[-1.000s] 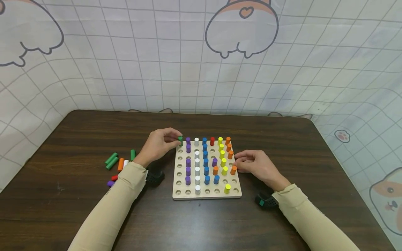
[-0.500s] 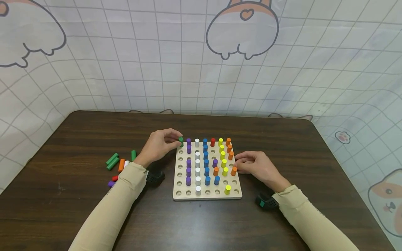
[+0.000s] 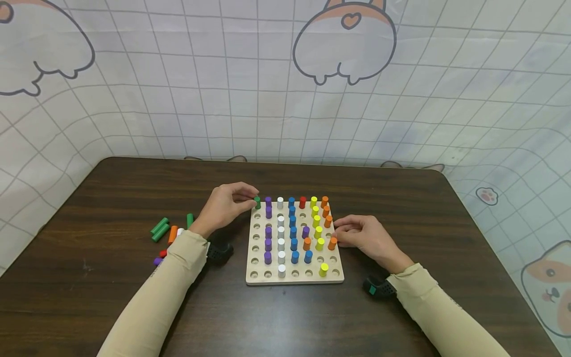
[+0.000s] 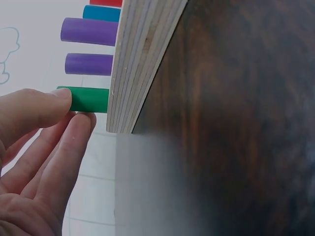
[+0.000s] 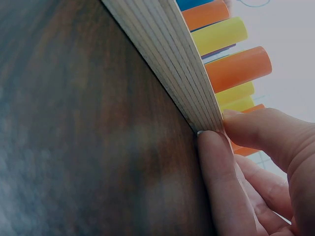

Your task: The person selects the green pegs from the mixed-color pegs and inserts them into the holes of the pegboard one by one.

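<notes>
The left hand [image 3: 226, 206] pinched the upright green peg [image 3: 257, 202] at the board's [image 3: 294, 278] upper-left corner, while the right hand [image 3: 363, 237], fingers lightly bent, pressed the board's right edge.

I see almost no change over the last second: my left hand [image 3: 225, 206] keeps its pinch on the green peg [image 3: 257, 202] at the pegboard's [image 3: 294, 277] 11 o'clock corner, only a hair lower in view.
</notes>
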Available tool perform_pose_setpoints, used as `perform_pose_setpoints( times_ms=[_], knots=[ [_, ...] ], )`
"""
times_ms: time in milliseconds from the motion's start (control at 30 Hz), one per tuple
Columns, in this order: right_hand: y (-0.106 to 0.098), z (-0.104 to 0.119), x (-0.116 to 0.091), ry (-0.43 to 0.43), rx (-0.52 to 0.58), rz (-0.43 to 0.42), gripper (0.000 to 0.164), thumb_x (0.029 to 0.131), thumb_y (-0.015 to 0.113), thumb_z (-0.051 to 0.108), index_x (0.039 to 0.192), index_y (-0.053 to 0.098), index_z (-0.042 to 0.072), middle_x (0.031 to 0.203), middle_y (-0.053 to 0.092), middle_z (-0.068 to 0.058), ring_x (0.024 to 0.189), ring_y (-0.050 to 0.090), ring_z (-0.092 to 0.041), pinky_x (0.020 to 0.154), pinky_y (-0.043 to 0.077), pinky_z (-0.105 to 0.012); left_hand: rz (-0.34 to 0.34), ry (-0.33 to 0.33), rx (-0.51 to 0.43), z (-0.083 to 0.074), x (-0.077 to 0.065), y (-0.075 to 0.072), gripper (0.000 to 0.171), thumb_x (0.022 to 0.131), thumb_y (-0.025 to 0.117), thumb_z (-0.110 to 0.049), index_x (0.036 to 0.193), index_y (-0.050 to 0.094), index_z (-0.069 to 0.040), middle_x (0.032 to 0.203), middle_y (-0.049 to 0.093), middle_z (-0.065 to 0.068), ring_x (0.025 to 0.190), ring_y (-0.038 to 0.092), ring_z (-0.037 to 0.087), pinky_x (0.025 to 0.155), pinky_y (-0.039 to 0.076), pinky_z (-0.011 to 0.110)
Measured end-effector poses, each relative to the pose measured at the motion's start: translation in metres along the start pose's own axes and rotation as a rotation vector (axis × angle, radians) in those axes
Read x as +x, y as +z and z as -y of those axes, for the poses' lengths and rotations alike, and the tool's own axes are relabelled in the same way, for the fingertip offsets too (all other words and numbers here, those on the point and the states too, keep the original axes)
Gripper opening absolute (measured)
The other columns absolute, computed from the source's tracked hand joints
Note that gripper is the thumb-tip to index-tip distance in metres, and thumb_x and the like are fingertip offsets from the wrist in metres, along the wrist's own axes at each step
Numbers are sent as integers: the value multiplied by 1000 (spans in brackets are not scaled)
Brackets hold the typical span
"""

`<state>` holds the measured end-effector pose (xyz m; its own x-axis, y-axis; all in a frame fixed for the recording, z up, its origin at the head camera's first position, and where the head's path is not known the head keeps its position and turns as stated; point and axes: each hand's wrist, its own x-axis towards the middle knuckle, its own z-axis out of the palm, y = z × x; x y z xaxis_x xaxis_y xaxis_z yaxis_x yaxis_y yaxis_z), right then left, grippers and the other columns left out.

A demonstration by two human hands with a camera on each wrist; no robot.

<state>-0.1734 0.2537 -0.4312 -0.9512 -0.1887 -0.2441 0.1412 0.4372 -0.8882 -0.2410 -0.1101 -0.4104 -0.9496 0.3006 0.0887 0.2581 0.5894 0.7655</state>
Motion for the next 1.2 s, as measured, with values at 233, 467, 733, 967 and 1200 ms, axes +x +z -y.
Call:
perform_pose_setpoints(
  times_ms=[233,467,733,967,1200],
  knots=[
    [0,-1,1,-3,6,2,43,96,76,24,130,66,1,120,77,-16,98,78,-16,89,64,-35,-10,15,-2,1,-1,-2,26,96,74,-15,121,72,-10,121,76,11,111,74,27,96,61,46],
    [-1,-2,0,-10,8,4,42,96,75,23,131,66,1,121,76,-17,97,78,-16,88,65,-35,-16,11,-3,1,-2,-3,25,96,74,-15,121,72,-11,119,76,10,110,75,26,96,61,46],
    [3,-3,4,-8,7,7,43,95,76,25,130,66,2,115,78,-14,95,78,-14,88,65,-34,-26,19,1,4,-3,-13,26,97,74,-16,121,72,-9,117,77,10,107,76,26,95,62,46],
    [5,-1,3,-8,8,8,41,95,76,24,129,67,2,114,78,-13,96,77,-15,88,65,-35,-41,41,33,1,-6,-27,25,97,73,-17,121,72,-10,116,77,10,106,76,26,95,61,47],
    [2,0,1,-1,0,-3,42,95,76,23,129,66,2,115,78,-14,96,77,-15,89,64,-35,-54,47,76,-9,-8,-45,22,98,73,-17,119,72,-13,115,77,9,106,75,26,95,61,48]
  ],
)
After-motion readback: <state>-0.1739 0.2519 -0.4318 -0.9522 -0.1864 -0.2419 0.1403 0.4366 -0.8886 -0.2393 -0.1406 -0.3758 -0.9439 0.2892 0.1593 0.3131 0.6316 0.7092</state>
